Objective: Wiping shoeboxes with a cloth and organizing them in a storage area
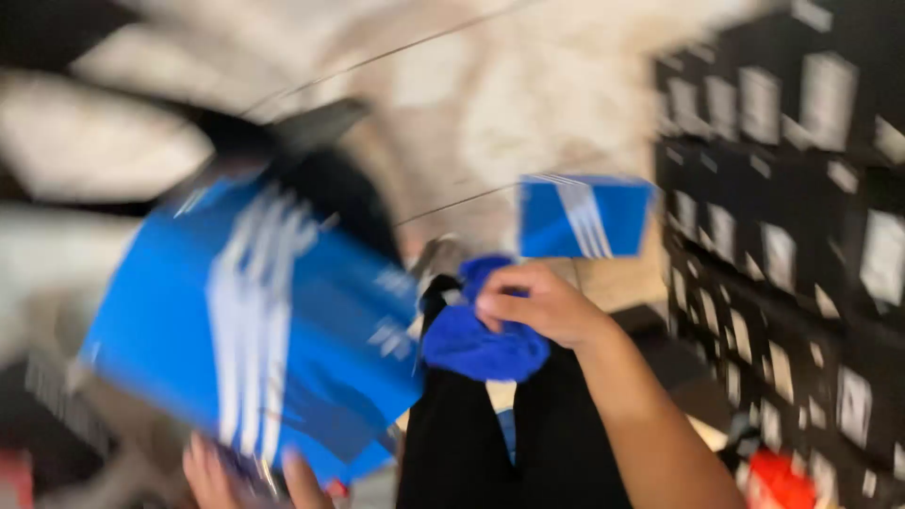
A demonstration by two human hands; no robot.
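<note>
The picture is heavily blurred by motion. My left hand (236,476) grips the lower edge of a big blue shoe box with white stripes (255,330), tilted at the left. My right hand (537,303) is closed on a bunched blue cloth or wrapping (476,344) at the centre, above my black trouser legs (509,443). A second blue box with white stripes (584,217) lies on the floor beyond my right hand.
A tall stack of black shoe boxes with white labels (782,245) fills the right side. Pale tiled floor (490,104) spreads behind. Dark shapes lie at the upper left (283,141). Something red (782,481) sits at the lower right.
</note>
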